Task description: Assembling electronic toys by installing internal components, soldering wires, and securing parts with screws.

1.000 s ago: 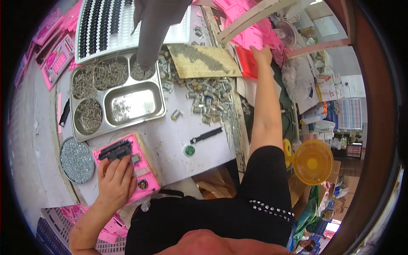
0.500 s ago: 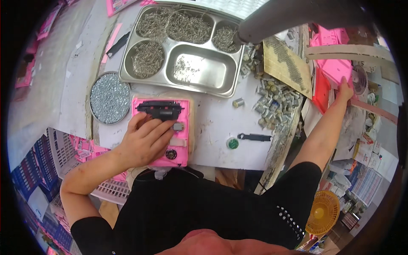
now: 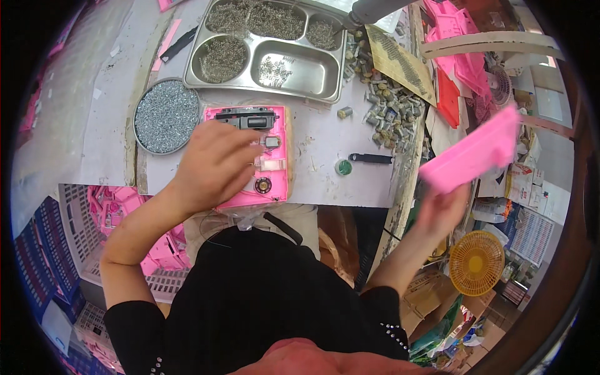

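Note:
A pink plastic housing (image 3: pixel 275 177) lies open side up on the table in front of me. Inside it sit a black mechanism (image 3: pixel 257 119), a small silver motor (image 3: pixel 271 143) and a round black part with a brass-coloured centre (image 3: pixel 262 185). My left hand (image 3: pixel 215 159) is over the housing's left part, fingers stretched out and a little blurred, with nothing visible in them. Off the table's right edge, my right hand (image 3: pixel 442 211) grips a pink plastic cover (image 3: pixel 472 156) from below. The cover is tilted and smeared by motion.
A steel compartment tray (image 3: pixel 312 72) holds small springs. Beside it stand a round dish (image 3: pixel 135 119) of screws and a heap of small motors (image 3: pixel 394 112). A black bar (image 3: pixel 370 159) and a green-topped round piece (image 3: pixel 343 167) lie right. Pink parts (image 3: pixel 453 31) are stacked far right.
My right hand has brought the pink cover from the far-right stack nearer to me. My left hand has lifted off the black mechanism. The whole view has shifted.

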